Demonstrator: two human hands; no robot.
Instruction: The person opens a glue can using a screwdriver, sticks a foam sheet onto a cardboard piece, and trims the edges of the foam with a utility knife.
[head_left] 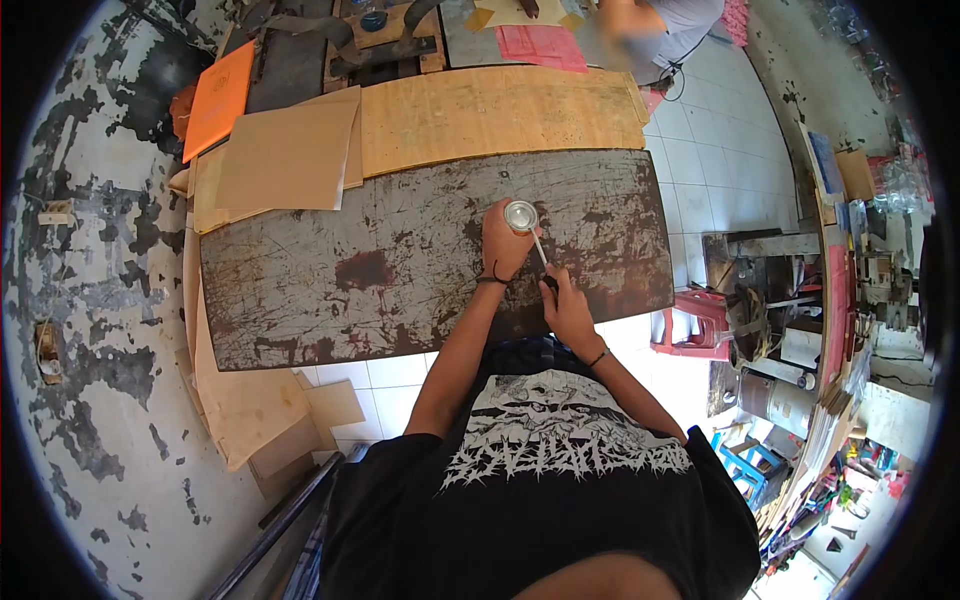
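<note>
My left hand (pixel 505 238) is closed around a small round tin (pixel 521 215) with a shiny silver top, held over the scratched table. In my right hand (pixel 571 310) is a screwdriver-like tool (pixel 541 247) with a slim metal shaft and a dark handle. The shaft points up and away from me, and its tip meets the near right edge of the tin. Whether the tip is under the rim or just against it, I cannot tell. My fingers hide the tin's side and part of the handle.
The worn, scratched table (pixel 420 260) lies before me. Brown cardboard (pixel 285 150), a wooden board (pixel 490 110) and an orange folder (pixel 220 98) are beyond it. Another person (pixel 680 30) sits at the back right. A red plastic stool (pixel 693 325) stands on the right.
</note>
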